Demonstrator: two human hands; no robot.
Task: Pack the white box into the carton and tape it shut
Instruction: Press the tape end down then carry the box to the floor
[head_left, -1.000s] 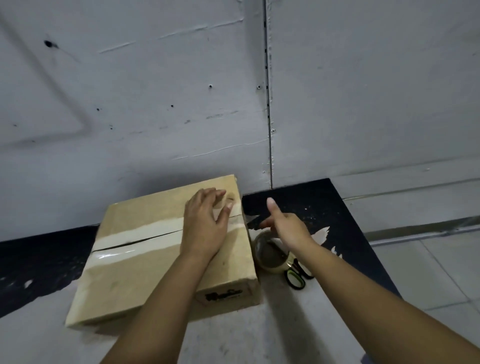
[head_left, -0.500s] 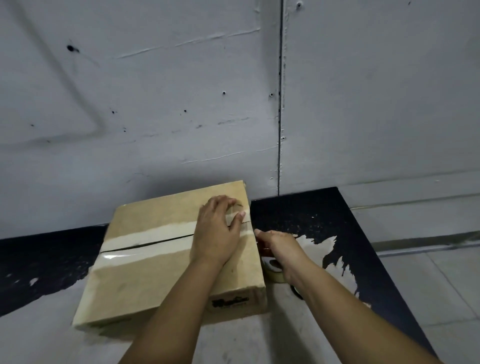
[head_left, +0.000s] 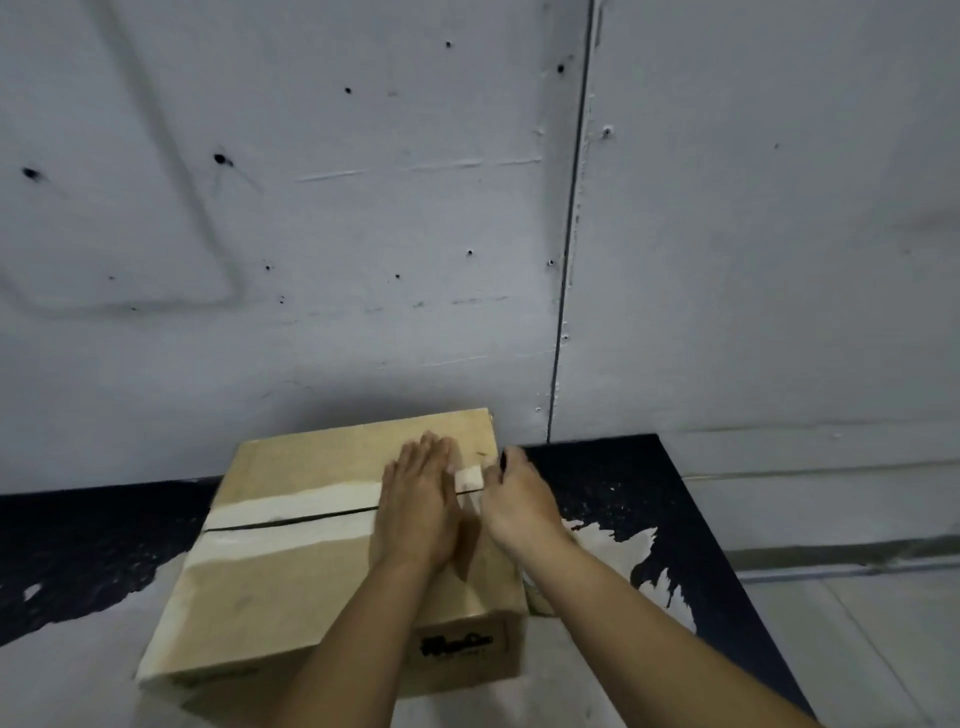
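Observation:
The brown carton (head_left: 291, 577) lies on the table with its top flaps down. A dark seam runs across the top, edged with strips of old white tape (head_left: 296, 501). My left hand (head_left: 418, 506) rests flat on the top near the right end of the seam and holds nothing. My right hand (head_left: 514, 504) is at the carton's right top edge with its fingers curled. Something small and dark shows at its fingertips, but I cannot make out what it is. A sliver of the tape roll (head_left: 537, 603) shows under my right forearm. The white box is not in sight.
The table (head_left: 613, 478) is black with worn grey patches and stands against a grey panelled wall (head_left: 363, 234). Its right edge falls off to a tiled floor (head_left: 883, 649). The carton's far edge is close to the wall.
My right hand has left the tape roll and moved up and left to the carton's right top edge. My left hand has stayed on the carton top. The view has tilted upward.

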